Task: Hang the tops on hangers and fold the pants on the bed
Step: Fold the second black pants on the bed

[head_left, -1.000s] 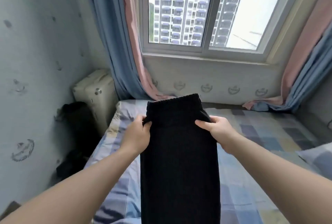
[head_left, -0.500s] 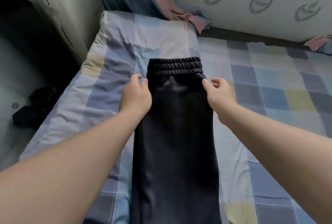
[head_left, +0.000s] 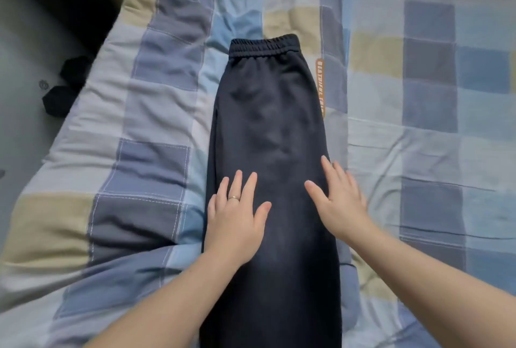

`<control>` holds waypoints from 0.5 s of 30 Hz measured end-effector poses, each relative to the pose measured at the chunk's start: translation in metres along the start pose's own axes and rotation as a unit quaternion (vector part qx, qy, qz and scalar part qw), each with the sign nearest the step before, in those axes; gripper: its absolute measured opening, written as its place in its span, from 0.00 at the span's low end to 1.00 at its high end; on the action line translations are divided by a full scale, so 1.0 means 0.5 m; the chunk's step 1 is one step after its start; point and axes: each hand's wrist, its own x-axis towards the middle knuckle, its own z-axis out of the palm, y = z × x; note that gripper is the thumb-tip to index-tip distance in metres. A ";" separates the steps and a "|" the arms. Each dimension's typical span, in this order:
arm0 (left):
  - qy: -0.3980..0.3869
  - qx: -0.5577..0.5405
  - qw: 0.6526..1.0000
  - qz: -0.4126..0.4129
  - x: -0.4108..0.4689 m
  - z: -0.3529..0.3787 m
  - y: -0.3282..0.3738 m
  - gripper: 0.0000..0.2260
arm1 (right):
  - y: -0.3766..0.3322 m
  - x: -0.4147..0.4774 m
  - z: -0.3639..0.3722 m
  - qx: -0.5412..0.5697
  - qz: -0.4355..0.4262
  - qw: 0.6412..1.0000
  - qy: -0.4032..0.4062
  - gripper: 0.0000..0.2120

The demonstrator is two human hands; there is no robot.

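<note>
Dark pants (head_left: 268, 129) lie flat on the bed, laid out as one narrow strip. The elastic waistband (head_left: 264, 45) is at the far end and the legs run toward me, out of frame. I note the left grip (head_left: 237, 216) palm-down on the strip's left half, fingers straight and spread, pinching nothing, with a ring (head_left: 233, 198) on one finger. The right grip (head_left: 337, 202) is likewise flat and spread at the right edge, its outer fingers reaching onto the checked quilt (head_left: 139, 124). An orange label (head_left: 320, 85) sits just beside the pants. Dark items (head_left: 67, 85) lie on the floor to the left.
</note>
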 end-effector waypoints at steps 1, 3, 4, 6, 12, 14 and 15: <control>-0.006 0.011 1.000 -0.004 -0.027 0.016 0.003 0.28 | 0.018 -0.016 0.006 -0.009 -0.007 1.000 -0.005 0.31; -0.013 0.038 0.999 -0.013 -0.083 0.047 0.012 0.28 | 0.055 -0.049 0.018 -0.024 -0.023 0.999 -0.019 0.31; -0.015 0.050 0.998 -0.018 -0.113 0.062 0.017 0.28 | 0.072 -0.070 0.023 -0.024 -0.030 0.999 -0.026 0.31; -0.010 0.054 0.998 -0.036 -0.176 0.094 0.028 0.28 | 0.104 -0.114 0.033 -0.016 -0.045 0.998 -0.034 0.31; -0.024 -0.003 0.994 -0.109 -0.400 0.216 0.042 0.28 | 0.216 -0.266 0.091 0.010 -0.055 0.996 -0.067 0.30; -0.033 -0.020 0.989 -0.140 -0.466 0.251 0.033 0.27 | 0.253 -0.309 0.113 0.035 -0.044 0.995 -0.080 0.30; -0.040 -0.024 0.987 -0.153 -0.495 0.268 0.024 0.27 | 0.271 -0.330 0.127 0.049 -0.033 0.995 -0.085 0.30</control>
